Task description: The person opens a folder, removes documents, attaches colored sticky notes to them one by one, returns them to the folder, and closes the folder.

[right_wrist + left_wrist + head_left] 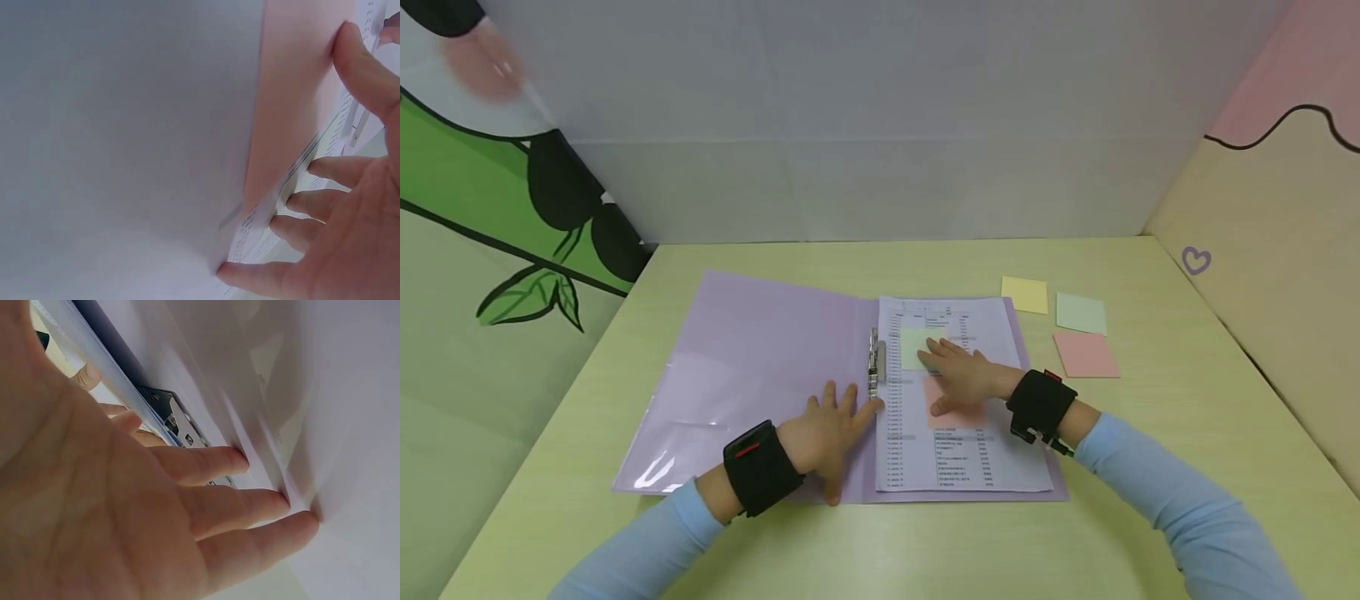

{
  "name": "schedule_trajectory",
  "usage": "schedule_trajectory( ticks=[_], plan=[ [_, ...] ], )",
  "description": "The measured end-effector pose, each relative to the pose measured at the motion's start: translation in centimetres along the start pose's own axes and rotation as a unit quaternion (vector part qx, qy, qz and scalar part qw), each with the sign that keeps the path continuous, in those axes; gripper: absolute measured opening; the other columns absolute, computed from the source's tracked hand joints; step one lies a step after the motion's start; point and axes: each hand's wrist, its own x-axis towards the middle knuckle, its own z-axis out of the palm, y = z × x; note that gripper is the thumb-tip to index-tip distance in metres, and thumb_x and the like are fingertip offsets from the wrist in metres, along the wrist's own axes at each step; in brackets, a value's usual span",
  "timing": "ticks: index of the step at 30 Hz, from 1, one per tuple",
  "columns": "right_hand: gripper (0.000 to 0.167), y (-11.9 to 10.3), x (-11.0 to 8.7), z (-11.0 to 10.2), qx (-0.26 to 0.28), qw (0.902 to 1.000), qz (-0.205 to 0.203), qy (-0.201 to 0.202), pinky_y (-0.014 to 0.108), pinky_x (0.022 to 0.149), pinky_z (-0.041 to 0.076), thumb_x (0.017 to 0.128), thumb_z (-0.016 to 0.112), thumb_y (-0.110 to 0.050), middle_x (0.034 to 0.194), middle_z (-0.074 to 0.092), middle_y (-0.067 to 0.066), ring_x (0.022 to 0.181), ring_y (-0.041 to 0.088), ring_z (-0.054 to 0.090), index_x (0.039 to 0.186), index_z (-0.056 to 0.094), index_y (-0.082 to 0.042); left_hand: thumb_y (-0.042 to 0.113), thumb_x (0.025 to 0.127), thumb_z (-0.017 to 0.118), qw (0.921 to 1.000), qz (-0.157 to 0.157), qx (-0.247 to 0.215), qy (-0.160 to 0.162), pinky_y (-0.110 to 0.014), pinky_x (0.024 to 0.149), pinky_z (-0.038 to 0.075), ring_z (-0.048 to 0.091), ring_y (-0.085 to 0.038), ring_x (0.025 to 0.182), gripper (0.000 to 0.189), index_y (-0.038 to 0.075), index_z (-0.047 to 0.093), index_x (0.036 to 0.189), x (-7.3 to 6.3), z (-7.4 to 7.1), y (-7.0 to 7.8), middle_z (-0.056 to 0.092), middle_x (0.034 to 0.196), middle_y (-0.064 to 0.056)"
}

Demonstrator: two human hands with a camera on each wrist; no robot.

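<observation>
A purple folder lies spread flat on the table, with printed sheets on its right side beside the metal clip. My left hand rests with spread fingers on the folder near its spine, its thumb at the left edge of the sheets. My right hand presses on the top sheet with its fingers extended. Under the right thumb is a pink sticky note. A pale green sticky note sits above it on the page, partly covered by the right fingers.
Right of the folder, a yellow sticky note, a pale green one and a pink sticky note lie on the table. A grey wall stands along the table's far edge, with painted panels on both sides.
</observation>
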Motion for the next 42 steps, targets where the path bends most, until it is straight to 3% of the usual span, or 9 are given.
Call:
schedule_trajectory(
  ticks=[6, 10, 16, 20, 24, 29, 32, 37, 42],
  plan=[
    [0.091, -0.2, -0.1, 0.0, 0.002, 1.0, 0.002, -0.004, 0.068, 0.102, 0.01, 0.078, 0.069, -0.04, 0.154, 0.005, 0.014, 0.141, 0.033, 0.003, 0.147, 0.018, -0.01, 0.039, 0.04, 0.091, 0.9999, -0.004, -0.015, -0.008, -0.053, 0.106, 0.026, 0.014, -0.045, 0.136, 0.14, 0.024, 0.002, 0.147, -0.5, -0.4, 0.0, 0.013, 0.151, -0.019],
    [0.091, -0.4, -0.1, 0.0, -0.009, 0.9999, 0.01, -0.005, 0.068, 0.102, 0.011, 0.077, 0.07, -0.041, 0.154, 0.006, 0.013, 0.141, 0.034, 0.005, 0.147, 0.019, -0.01, 0.038, 0.042, 0.091, 0.9988, 0.013, -0.045, -0.011, -0.055, 0.106, 0.024, 0.012, -0.045, 0.136, 0.141, 0.024, -0.002, 0.148, -0.6, -0.4, -0.5, 0.011, 0.152, -0.02],
    [0.092, -1.4, 0.0, 0.2, -0.021, 0.9996, 0.021, -0.001, 0.067, 0.102, 0.014, 0.075, 0.072, -0.04, 0.154, 0.009, 0.013, 0.141, 0.033, 0.007, 0.146, 0.022, -0.01, 0.042, 0.061, 0.082, 0.9882, 0.054, -0.141, 0.027, -0.051, 0.105, 0.028, 0.025, -0.041, 0.134, 0.115, 0.011, 0.011, 0.147, 0.1, -0.4, -2.8, 0.027, 0.148, -0.017],
    [0.092, -2.0, 0.0, 0.5, -0.025, 0.9994, 0.026, 0.001, 0.065, 0.104, 0.015, 0.075, 0.072, -0.039, 0.154, 0.009, 0.012, 0.141, 0.032, 0.007, 0.146, 0.022, -0.01, 0.03, 0.076, 0.072, 0.9735, 0.061, -0.214, 0.055, -0.043, 0.108, 0.027, 0.035, -0.033, 0.132, 0.089, -0.002, 0.022, 0.143, 1.8, -1.5, -5.4, 0.037, 0.142, -0.02],
    [0.091, -2.4, -0.3, 0.7, -0.025, 0.9994, 0.025, 0.005, 0.064, 0.104, 0.017, 0.075, 0.072, -0.038, 0.153, 0.011, 0.014, 0.141, 0.033, 0.008, 0.145, 0.023, -0.008, 0.018, 0.083, 0.061, 0.9609, 0.038, -0.263, 0.078, -0.043, 0.105, 0.033, 0.041, -0.034, 0.127, 0.068, -0.006, 0.03, 0.138, 4.6, -3.0, -7.4, 0.047, 0.134, -0.021],
    [0.09, -2.4, -0.8, 1.1, -0.03, 0.9989, 0.032, 0.017, 0.065, 0.102, 0.021, 0.074, 0.073, -0.036, 0.152, 0.012, 0.017, 0.14, 0.035, 0.011, 0.145, 0.025, -0.006, 0.015, 0.088, 0.054, 0.9454, 0.026, -0.304, 0.115, -0.038, 0.094, 0.043, 0.053, -0.03, 0.115, 0.05, -0.005, 0.041, 0.133, 8.7, -4.2, -7.4, 0.055, 0.125, -0.019],
    [0.09, -2.6, -1.0, 1.5, -0.032, 0.9987, 0.031, 0.023, 0.063, 0.102, 0.022, 0.074, 0.074, -0.037, 0.152, 0.013, 0.017, 0.14, 0.035, 0.013, 0.144, 0.027, -0.006, 0.018, 0.089, 0.055, 0.9416, 0.017, -0.309, 0.132, -0.035, 0.088, 0.046, 0.057, -0.026, 0.106, 0.042, -0.002, 0.05, 0.126, 10.3, -4.3, -7.0, 0.059, 0.119, -0.016],
    [0.089, -3.2, -1.2, 1.9, -0.022, 0.9989, 0.029, 0.028, 0.062, 0.104, 0.022, 0.074, 0.074, -0.036, 0.152, 0.014, 0.017, 0.14, 0.035, 0.013, 0.144, 0.028, -0.005, 0.018, 0.088, 0.06, 0.936, 0.003, -0.308, 0.17, -0.03, 0.076, 0.046, 0.059, -0.021, 0.088, 0.026, 0.002, 0.063, 0.108, 11.2, -3.7, -7.0, 0.064, 0.103, -0.011],
    [0.088, -3.9, -1.2, 2.1, -0.017, 0.999, 0.03, 0.027, 0.062, 0.104, 0.021, 0.074, 0.074, -0.035, 0.152, 0.014, 0.015, 0.14, 0.034, 0.012, 0.144, 0.028, -0.007, 0.018, 0.087, 0.061, 0.9284, -0.002, -0.321, 0.188, -0.024, 0.063, 0.043, 0.057, -0.017, 0.074, 0.017, 0.004, 0.065, 0.096, 10.5, -3.4, -7.3, 0.065, 0.091, -0.008]
  ],
)
